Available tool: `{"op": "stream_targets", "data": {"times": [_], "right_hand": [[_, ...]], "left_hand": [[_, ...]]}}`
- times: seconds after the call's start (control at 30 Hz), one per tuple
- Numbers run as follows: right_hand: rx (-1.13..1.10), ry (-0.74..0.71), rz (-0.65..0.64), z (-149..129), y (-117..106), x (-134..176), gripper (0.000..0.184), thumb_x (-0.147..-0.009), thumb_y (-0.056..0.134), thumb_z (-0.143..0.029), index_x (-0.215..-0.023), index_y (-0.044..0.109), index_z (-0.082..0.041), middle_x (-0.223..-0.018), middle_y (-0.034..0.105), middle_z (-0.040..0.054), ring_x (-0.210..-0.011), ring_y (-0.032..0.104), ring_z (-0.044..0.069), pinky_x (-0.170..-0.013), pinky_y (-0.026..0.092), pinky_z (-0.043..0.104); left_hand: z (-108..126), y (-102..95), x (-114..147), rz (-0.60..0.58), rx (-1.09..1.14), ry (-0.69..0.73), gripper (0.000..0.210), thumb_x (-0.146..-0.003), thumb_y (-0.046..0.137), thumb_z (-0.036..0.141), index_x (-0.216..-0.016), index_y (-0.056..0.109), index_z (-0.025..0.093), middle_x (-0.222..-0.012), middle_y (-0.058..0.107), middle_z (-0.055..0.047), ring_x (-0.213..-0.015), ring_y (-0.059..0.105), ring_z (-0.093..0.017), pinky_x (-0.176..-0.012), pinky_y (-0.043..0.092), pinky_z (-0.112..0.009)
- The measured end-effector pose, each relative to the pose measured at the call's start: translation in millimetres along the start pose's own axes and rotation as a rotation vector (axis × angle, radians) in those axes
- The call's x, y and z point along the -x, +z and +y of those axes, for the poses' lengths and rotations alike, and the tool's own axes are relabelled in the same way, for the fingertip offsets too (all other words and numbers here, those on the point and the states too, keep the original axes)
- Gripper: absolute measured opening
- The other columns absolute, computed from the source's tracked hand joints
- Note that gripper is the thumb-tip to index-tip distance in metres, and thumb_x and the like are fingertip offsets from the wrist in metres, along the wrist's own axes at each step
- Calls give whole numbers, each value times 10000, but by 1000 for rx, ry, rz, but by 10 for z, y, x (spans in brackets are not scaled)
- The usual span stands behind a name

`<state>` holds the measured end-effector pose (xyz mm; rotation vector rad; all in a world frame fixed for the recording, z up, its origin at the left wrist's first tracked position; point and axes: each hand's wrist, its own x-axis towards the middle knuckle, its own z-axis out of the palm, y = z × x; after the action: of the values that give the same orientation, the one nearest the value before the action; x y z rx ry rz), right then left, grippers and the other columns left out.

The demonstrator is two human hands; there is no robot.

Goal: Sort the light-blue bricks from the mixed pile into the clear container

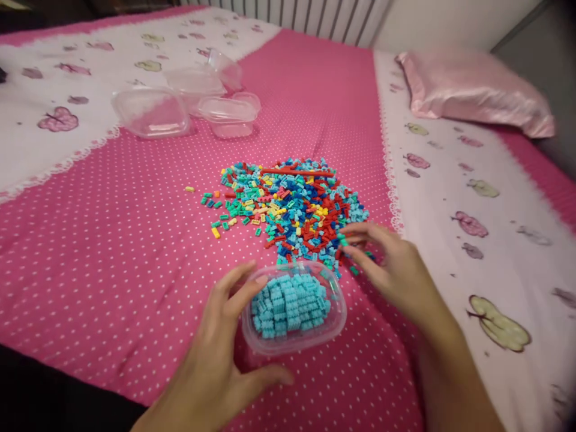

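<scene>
A clear plastic container (339, 327) filled with light-blue toy building bricks (290, 306) sits in front of me on the bed. My left hand (229, 336) curves around its left side, fingertips at the rim and thumb spread below the near edge. Just beyond it lies a heap of small mixed bricks (292, 204) in red, blue, green, yellow and light blue. At the heap's near right edge, my right hand (389, 264) pinches a green toy brick (342, 240) between thumb and fingers. A long thin red stick (297, 172) rests across the far side of the heap.
Several clear plastic containers (153, 111) stand at the back left. A few loose bricks (216, 233) are scattered left of the heap. The pink dotted bedspread (112, 252) has some folds. A pink satin pillow (477, 90) lies at the far right, near the wall.
</scene>
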<state>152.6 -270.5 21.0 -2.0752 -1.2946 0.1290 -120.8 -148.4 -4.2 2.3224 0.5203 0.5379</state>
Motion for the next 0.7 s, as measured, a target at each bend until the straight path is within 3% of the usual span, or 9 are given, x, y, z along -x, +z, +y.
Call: {"op": "stream_targets", "data": {"times": [0.1,0.2,0.33,0.5,0.7], "right_hand": [[29,-61,3,-49,131,-10,76,-953,649,-269,-1006,698,-244,-997,739,51,-956,665,262,-881,494,457],[102,-145,-16,-85,221,-1,133,-965,641,-263,-1074,714,-243,-1091,694,72,-1050,596,279,-933,460,484],[127,-152,-10,-128,241,22,292,-1009,565,-261,-1282,670,-264,-1182,615,87,-1117,543,273,-985,438,499],[21,-103,-11,-172,195,33,284,-1046,500,-293,-1275,667,-310,-1164,599,56,-1127,559,233,-991,433,456],[-56,-96,-51,-211,201,63,289,-1056,482,-357,-1264,676,-307,-1177,597,47,-1149,547,212,-986,433,392]], "left_hand": [[-71,80,-6,35,54,38,749,-924,699,413,-1545,289,333,-1545,442,-99,-1417,478,-285,-1143,494,-465],[-122,88,8,61,33,91,680,-951,648,283,-1540,310,323,-1465,494,-92,-1355,530,-246,-1093,541,-392],[-119,88,40,46,-10,128,638,-952,632,286,-1523,348,319,-1430,464,-91,-1288,557,-228,-1010,585,-331],[-73,77,22,3,-31,75,609,-928,646,283,-1486,404,309,-1461,430,-90,-1307,538,-247,-1011,587,-347],[-2,96,-45,-15,65,53,725,-911,702,304,-1530,325,300,-1480,497,-86,-1318,546,-240,-1084,544,-370]]}}
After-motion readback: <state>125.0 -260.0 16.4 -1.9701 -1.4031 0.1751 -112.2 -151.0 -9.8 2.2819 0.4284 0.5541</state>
